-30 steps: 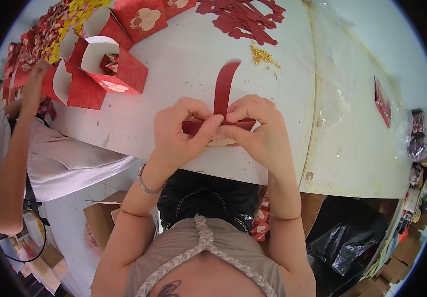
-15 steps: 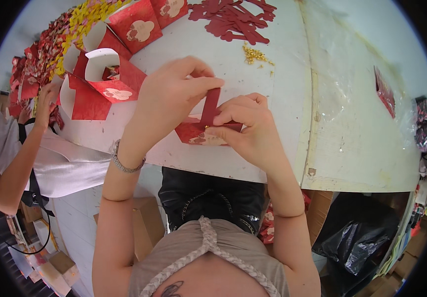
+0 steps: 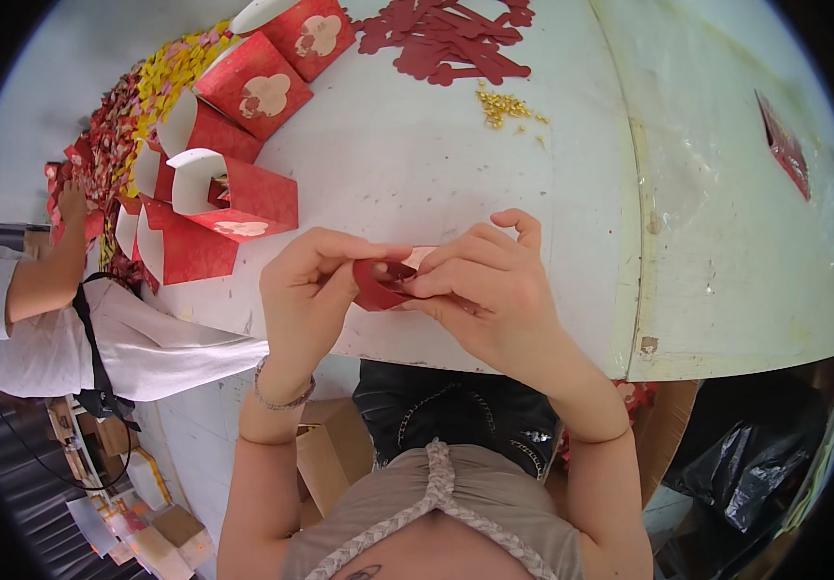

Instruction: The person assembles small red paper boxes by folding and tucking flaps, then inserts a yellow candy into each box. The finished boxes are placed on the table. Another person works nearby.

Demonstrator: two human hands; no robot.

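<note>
In front of my body, at the table's near edge, both hands work on a small red paper box [image 3: 422, 255], mostly hidden by my fingers. A dark red paper strap [image 3: 375, 286] curves between the hands. My left hand [image 3: 306, 285] is closed, its thumb and fingers gripping the strap's left side. From the right, my right hand [image 3: 494, 285] pinches at the strap's other side, with some fingers raised and curled over the box. What lies between the right fingertips is too small to make out.
Upright red cartons [image 3: 243, 198] stand at the left, some open-topped. Behind them lies a heap of red and yellow wrapped pieces [image 3: 170, 72]. Dark red straps [image 3: 451, 43] are piled at the far side, near small gold fasteners [image 3: 504, 106]. Another person [image 3: 40, 309] works at the left.
The strap stood upright from the box and is now bent down into a curve. My left hand has come lower. The other person's arm has reached farther toward the heap.
</note>
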